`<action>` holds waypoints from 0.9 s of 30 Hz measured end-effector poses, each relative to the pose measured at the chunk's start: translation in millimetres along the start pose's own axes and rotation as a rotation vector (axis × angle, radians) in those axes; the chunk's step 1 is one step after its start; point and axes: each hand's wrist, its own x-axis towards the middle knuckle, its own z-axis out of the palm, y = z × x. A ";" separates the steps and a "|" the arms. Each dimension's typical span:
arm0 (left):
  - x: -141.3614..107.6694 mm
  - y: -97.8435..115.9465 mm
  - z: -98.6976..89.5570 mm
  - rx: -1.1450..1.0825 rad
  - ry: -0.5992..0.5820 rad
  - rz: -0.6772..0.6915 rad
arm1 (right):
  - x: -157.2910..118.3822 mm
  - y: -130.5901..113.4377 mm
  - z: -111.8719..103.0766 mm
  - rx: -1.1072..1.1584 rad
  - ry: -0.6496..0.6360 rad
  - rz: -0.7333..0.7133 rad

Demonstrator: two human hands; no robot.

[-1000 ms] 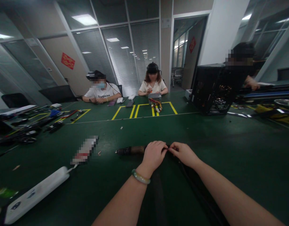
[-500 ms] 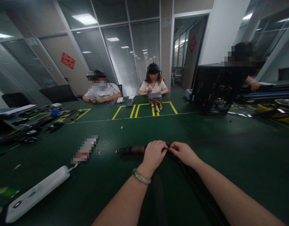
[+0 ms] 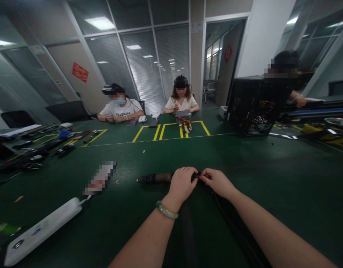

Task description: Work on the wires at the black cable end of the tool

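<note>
My left hand (image 3: 182, 185) and my right hand (image 3: 217, 182) meet at the middle of the green table, fingertips pinching a thin black cable (image 3: 229, 223) between them. The cable runs from there down towards me. From under my left hand, a brown and black cylindrical part (image 3: 154, 178) lies on the table, pointing left. Its exact kind is hard to tell. A dark strap (image 3: 188, 232) lies below my wrists. A jade bangle (image 3: 167, 210) circles my left wrist.
A white power strip (image 3: 43, 230) lies at the lower left, near a pixelated object (image 3: 100, 178). Tools crowd the far left. Two seated people (image 3: 181, 100) face me beyond a power supply with coloured wires (image 3: 184, 119). A black computer case (image 3: 253, 106) stands at the right.
Both hands stay almost in place on the cable, with only small finger movement. The whole view has shifted slightly.
</note>
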 end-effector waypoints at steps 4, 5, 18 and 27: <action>0.1 -1.2 1.6 0.003 0.009 -0.006 | 0.3 1.5 0.7 0.002 0.000 -0.002; 0.2 -1.6 1.6 -0.001 0.007 0.003 | 0.3 1.6 0.7 0.004 0.003 -0.003; 0.1 -1.0 0.0 -0.006 0.011 0.001 | 0.0 -0.9 -0.6 -0.015 0.000 -0.001; -0.2 -1.8 0.9 -0.028 0.025 0.006 | -0.3 -0.6 -0.5 -0.029 0.002 0.007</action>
